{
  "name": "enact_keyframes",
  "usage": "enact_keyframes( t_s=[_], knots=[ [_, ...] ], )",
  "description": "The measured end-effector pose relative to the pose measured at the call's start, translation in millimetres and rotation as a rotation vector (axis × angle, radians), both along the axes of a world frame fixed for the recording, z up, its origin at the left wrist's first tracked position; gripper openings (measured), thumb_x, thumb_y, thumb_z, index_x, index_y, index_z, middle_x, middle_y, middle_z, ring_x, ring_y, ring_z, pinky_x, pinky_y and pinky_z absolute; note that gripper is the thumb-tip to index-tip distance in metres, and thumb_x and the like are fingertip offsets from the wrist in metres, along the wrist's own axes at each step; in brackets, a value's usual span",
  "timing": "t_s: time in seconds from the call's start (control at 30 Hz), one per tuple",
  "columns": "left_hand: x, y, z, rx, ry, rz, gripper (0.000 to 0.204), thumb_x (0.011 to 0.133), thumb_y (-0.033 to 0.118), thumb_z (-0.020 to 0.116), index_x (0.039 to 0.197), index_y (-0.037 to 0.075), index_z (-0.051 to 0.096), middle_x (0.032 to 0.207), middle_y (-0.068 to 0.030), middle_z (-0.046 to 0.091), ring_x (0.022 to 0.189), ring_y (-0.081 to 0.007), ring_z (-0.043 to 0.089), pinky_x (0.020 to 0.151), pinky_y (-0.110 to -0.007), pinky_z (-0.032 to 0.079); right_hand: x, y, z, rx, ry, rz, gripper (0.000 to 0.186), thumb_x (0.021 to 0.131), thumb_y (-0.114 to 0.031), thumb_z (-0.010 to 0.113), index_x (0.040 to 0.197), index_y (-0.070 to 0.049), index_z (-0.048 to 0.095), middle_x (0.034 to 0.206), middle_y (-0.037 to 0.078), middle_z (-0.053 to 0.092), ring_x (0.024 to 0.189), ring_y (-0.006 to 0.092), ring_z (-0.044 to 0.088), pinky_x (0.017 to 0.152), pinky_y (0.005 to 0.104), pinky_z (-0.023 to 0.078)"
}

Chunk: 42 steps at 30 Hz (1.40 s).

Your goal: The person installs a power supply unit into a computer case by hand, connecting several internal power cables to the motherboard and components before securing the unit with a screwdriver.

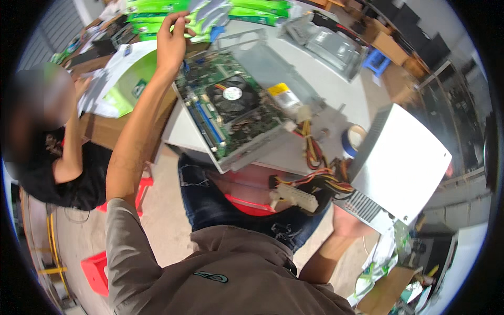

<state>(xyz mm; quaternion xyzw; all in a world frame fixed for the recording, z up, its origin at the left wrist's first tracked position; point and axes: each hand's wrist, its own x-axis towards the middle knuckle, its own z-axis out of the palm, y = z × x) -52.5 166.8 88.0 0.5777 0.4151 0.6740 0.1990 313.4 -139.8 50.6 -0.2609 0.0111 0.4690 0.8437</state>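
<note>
The right hand (353, 224) grips the shiny metal box (401, 165) from below, fingers hidden, while the left hand (173, 42), half open with bent fingers, is near green packets (144, 26).

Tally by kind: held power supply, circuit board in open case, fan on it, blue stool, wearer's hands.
Power supply: 1
Circuit board: 1
Fan: 1
Blue stool: 1
Wearer's left hand and right hand: 2
Total: 6

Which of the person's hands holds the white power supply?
The right hand holds the power supply; the left hand is away from it, near green packets.
</note>
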Motion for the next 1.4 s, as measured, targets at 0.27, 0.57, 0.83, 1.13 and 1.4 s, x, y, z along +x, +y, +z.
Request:
enact_keyframes(
  t_s=[0.27, 0.57, 0.83, 1.13, 1.4],
  knots=[
    [10.1, 30.9, -59.4, -0.121, 0.811, -0.095, 0.043, 0.098, 0.032, 0.062, 0.128, 0.0, 0.059, 0.116, -0.0217, 0.066, 0.106, -0.0323, 0.065, 0.092, -0.04, 0.049, 24.5, -12.4, -53.8, 0.577, 0.029, 0.294, 0.07, 0.102, -0.051, 0.039, 0.147, 0.003, 0.041, 0.146, 0.03, 0.044, 0.133, 0.0419, 0.047, 0.112, 0.0561, 0.039],
    [-16.9, -41.4, -22.8, -0.398, 1.04, -0.275, 0.053, 0.096, 0.037, 0.065, 0.137, 0.006, 0.053, 0.119, -0.0241, 0.064, 0.105, -0.0368, 0.064, 0.091, -0.042, 0.049, 30.4, 14.4, -74.1, 0.826, -0.148, 0.387, 0.071, 0.102, -0.055, 0.037, 0.145, 0.002, 0.043, 0.15, 0.024, 0.042, 0.136, 0.0385, 0.042, 0.112, 0.0536, 0.035],
    [-6.1, -86.3, -14.1, -0.1, 1.229, 0.41, 0.05, 0.092, 0.035, 0.066, 0.135, 0.011, 0.058, 0.106, -0.0204, 0.058, 0.103, -0.0372, 0.056, 0.085, -0.047, 0.048, 21.6, 19.7, -65.9, 0.335, -0.036, 0.016, 0.064, 0.098, -0.046, 0.053, 0.136, 0.004, 0.047, 0.137, 0.027, 0.05, 0.124, 0.0419, 0.051, 0.104, 0.0548, 0.046],
    [104.0, -177.2, 7.2, 0.118, 1.062, -0.046, 0.042, 0.081, 0.025, 0.076, 0.111, -0.002, 0.065, 0.111, -0.0169, 0.058, 0.104, -0.0349, 0.056, 0.09, -0.044, 0.047, 34.2, 12.4, -79.5, 0.728, -0.156, 0.213, 0.073, 0.101, -0.054, 0.042, 0.152, -0.001, 0.036, 0.155, 0.021, 0.037, 0.141, 0.0409, 0.035, 0.118, 0.0571, 0.023],
    [127.3, -199.9, -31.8, -0.135, 1.364, 0.0, 0.023, 0.082, 0.019, 0.072, 0.09, 0.005, 0.056, 0.082, -0.0084, 0.062, 0.087, -0.0254, 0.063, 0.076, -0.038, 0.049, 17.6, 24.3, -45.3, 0.803, -0.212, 0.336, 0.074, 0.096, -0.055, 0.049, 0.149, -0.004, 0.042, 0.152, 0.011, 0.044, 0.14, 0.0292, 0.039, 0.12, 0.0482, 0.023]
  ],
)
